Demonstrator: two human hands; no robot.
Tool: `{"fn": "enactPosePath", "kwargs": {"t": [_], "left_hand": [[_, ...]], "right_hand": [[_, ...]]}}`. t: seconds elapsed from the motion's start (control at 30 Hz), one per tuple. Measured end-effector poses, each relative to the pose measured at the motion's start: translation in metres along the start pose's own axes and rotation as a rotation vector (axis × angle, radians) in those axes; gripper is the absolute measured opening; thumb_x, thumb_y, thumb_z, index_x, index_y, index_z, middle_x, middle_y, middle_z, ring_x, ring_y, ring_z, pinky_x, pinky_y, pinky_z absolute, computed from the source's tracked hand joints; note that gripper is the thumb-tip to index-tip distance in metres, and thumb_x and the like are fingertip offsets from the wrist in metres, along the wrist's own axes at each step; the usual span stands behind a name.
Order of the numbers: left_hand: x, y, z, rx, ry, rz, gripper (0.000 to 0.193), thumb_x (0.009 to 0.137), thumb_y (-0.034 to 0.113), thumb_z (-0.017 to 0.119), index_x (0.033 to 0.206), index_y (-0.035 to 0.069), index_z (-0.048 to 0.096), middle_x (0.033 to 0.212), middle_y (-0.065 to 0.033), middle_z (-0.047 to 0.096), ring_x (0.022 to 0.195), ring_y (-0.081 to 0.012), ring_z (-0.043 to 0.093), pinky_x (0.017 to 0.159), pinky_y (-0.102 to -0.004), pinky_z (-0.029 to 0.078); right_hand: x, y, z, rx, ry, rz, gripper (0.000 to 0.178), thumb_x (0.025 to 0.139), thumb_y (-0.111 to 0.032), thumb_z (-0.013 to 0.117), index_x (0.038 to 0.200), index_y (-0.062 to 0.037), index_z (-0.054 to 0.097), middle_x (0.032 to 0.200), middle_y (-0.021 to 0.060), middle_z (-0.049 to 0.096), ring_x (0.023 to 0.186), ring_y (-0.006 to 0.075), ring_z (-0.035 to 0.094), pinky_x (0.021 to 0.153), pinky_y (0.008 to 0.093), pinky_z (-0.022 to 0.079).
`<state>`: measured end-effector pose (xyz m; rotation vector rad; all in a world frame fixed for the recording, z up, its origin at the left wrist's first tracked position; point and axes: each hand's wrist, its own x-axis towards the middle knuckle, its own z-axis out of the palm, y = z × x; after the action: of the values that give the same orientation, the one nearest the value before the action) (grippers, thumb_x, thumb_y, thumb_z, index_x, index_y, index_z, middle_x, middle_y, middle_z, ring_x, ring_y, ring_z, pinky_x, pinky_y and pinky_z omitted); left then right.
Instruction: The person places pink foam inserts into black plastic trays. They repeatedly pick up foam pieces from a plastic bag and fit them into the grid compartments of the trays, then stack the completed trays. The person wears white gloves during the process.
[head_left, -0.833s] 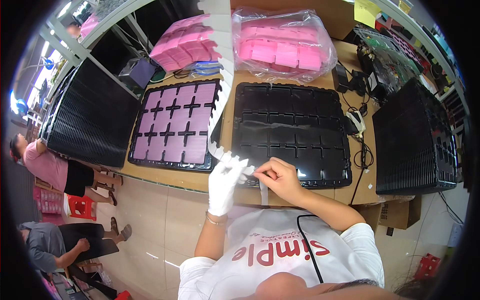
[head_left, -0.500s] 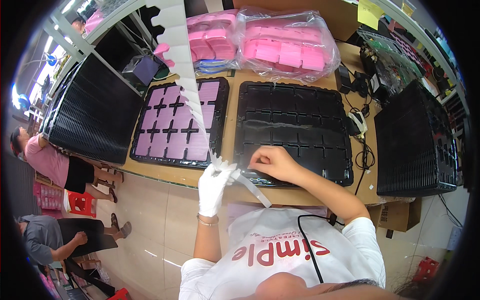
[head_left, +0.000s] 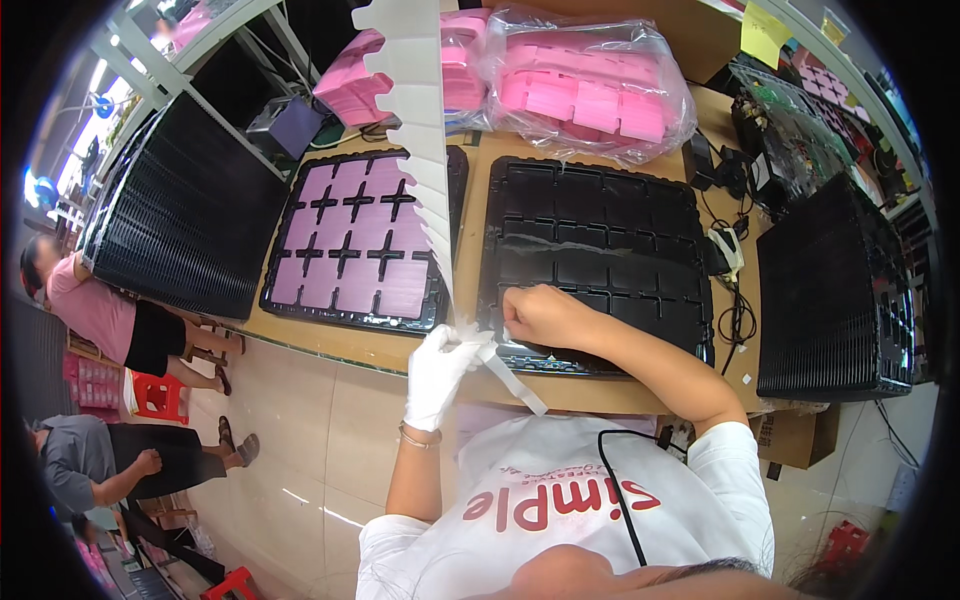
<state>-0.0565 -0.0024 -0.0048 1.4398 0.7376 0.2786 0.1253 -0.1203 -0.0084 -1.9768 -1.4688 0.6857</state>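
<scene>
My left hand (head_left: 436, 378), in a white glove, is closed around the lower end of a long white strip with a notched edge (head_left: 415, 110). The strip rises from the hand past the top of the view. Out of the same grip, a short pale tail (head_left: 518, 386) slants down to the right. My bare right hand (head_left: 548, 318) is curled over the near left part of a black compartment tray (head_left: 600, 265); its fingertips are tucked under, and anything in them is hidden. Left of the strip lies another black tray holding pink-purple sheets (head_left: 350, 240).
Stacks of black trays stand at the left (head_left: 180, 210) and the right (head_left: 830, 300). Pink foam pieces in a clear bag (head_left: 590, 85) lie at the back. A black cable (head_left: 738, 320) loops beside the right tray. Two people are at the far left.
The strip's upper part has shifted right in the view, and my left hand is slightly further right. My right hand has turned, its fingers curling further under.
</scene>
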Motion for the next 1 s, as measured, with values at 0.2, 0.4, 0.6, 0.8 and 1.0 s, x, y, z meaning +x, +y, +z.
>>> {"fn": "enactPosePath", "kwargs": {"t": [0.2,0.4,0.6,0.8,1.0], "left_hand": [[0.002,0.0,0.001,-0.003,0.0,-0.016,0.013,0.088,0.012,0.07,0.09,0.0,0.064,0.084,-0.0048,0.07,0.074,-0.0058,0.065,0.066,-0.0217,0.052],[0.003,-0.003,0.001,-0.007,0.005,0.008,0.012,0.088,0.011,0.07,0.091,0.0,0.065,0.086,-0.0048,0.071,0.074,-0.0063,0.065,0.066,-0.0221,0.053],[0.001,-0.006,0.0,-0.061,0.031,0.017,0.021,0.088,0.01,0.07,0.105,0.0,0.065,0.089,-0.0039,0.07,0.076,-0.0069,0.064,0.067,-0.0216,0.052],[-0.004,0.003,0.014,-0.162,0.024,-0.02,0.034,0.089,0.012,0.071,0.119,-0.001,0.061,0.092,-0.0043,0.069,0.074,-0.0079,0.063,0.063,-0.0208,0.05],[-0.003,0.023,0.06,-0.258,-0.054,-0.042,0.023,0.09,0.016,0.071,0.105,0.0,0.065,0.082,-0.0049,0.068,0.061,-0.0082,0.059,0.056,-0.021,0.046]], "right_hand": [[0.003,0.007,0.007,0.005,0.054,0.013,0.017,0.081,-0.014,0.069,0.085,-0.0005,0.061,0.075,0.0166,0.067,0.073,0.0342,0.067,0.067,0.0412,0.052],[0.003,0.009,0.011,-0.012,0.089,0.01,0.015,0.081,-0.015,0.069,0.084,-0.001,0.063,0.074,0.0159,0.067,0.071,0.0334,0.067,0.066,0.0411,0.052],[-0.02,0.006,-0.004,0.237,-0.047,-0.129,0.008,0.081,-0.012,0.066,0.078,-0.0047,0.065,0.077,0.0071,0.062,0.064,0.0167,0.057,0.057,0.0326,0.045],[-0.055,0.014,0.007,1.41,0.102,0.13,0.018,0.092,-0.006,0.053,0.109,-0.0017,0.054,0.097,0.0132,0.061,0.075,0.0117,0.053,0.06,0.0213,0.042],[-0.081,-0.012,0.019,0.61,0.536,0.049,0.012,0.085,-0.01,0.074,0.094,-0.0043,0.069,0.074,0.001,0.058,0.066,0.0084,0.052,0.059,0.0254,0.043]]}}
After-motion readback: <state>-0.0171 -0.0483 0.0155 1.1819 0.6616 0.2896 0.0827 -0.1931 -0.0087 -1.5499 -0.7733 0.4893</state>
